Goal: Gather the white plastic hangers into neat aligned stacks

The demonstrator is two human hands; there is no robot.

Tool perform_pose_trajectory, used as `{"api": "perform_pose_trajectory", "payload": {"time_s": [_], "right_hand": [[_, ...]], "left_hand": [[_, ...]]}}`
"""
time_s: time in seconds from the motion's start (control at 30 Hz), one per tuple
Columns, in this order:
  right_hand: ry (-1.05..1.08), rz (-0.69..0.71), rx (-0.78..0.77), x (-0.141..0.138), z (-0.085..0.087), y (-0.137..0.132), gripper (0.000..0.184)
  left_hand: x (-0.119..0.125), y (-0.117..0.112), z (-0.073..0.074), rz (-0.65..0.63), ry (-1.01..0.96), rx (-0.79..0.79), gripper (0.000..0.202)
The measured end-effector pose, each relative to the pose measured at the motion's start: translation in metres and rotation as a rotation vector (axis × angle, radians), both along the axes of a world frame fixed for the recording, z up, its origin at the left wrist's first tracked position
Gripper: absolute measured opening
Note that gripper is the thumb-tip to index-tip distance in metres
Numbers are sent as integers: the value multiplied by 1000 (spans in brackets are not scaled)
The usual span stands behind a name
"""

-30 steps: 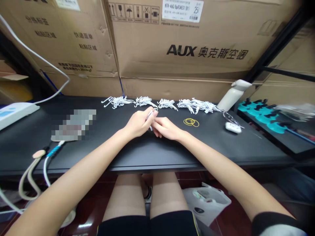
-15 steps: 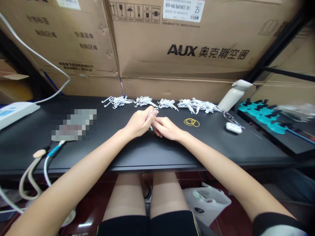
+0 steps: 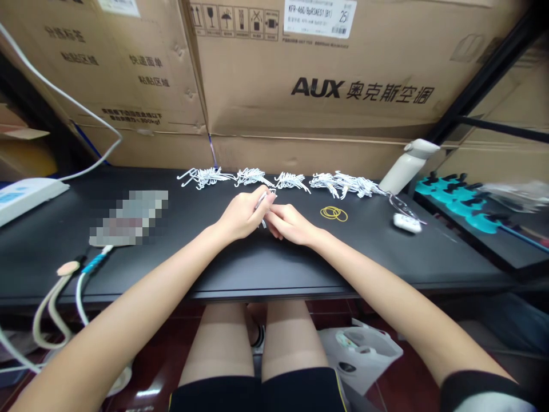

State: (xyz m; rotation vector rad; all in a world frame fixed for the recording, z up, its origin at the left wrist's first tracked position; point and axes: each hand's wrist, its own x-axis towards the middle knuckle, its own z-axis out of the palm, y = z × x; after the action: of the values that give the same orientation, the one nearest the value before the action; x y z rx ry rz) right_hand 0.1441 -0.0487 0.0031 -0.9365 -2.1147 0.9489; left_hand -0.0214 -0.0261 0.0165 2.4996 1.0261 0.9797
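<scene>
Over the middle of the black table, my left hand (image 3: pixel 245 213) is closed around a small bundle of white wire hooks (image 3: pixel 263 223), with bits of white showing above and below the fingers. My right hand (image 3: pixel 290 223) meets it from the right, fingers curled and pressed to the same bundle; most of what lies between the hands is hidden. Behind them, white hooks with bent ends lie in a row of piles: a left pile (image 3: pixel 206 177), a second (image 3: pixel 252 176), a third (image 3: pixel 291 181) and a larger right pile (image 3: pixel 345 185). Yellow rubber bands (image 3: pixel 333 214) lie to the right of my right hand.
Large cardboard boxes (image 3: pixel 343 57) stand along the back. A white bottle (image 3: pixel 409 166), glasses (image 3: pixel 403 206) and a small white case (image 3: pixel 407 224) are at right, beside a rack of teal items (image 3: pixel 458 200). At left are a blurred-out phone (image 3: pixel 128 220), cables and a power strip (image 3: pixel 32 197).
</scene>
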Motion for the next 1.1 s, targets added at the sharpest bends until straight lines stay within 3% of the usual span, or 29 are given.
{"api": "perform_pose_trajectory", "payload": {"time_s": [0.67, 1.1], "right_hand": [[11, -9, 17, 0, -3, 2, 42], [-149, -56, 103, 2, 2, 1, 41]], "left_hand": [[-1, -2, 3, -5, 40, -4, 31], [-1, -3, 2, -8, 77, -21, 33]]}}
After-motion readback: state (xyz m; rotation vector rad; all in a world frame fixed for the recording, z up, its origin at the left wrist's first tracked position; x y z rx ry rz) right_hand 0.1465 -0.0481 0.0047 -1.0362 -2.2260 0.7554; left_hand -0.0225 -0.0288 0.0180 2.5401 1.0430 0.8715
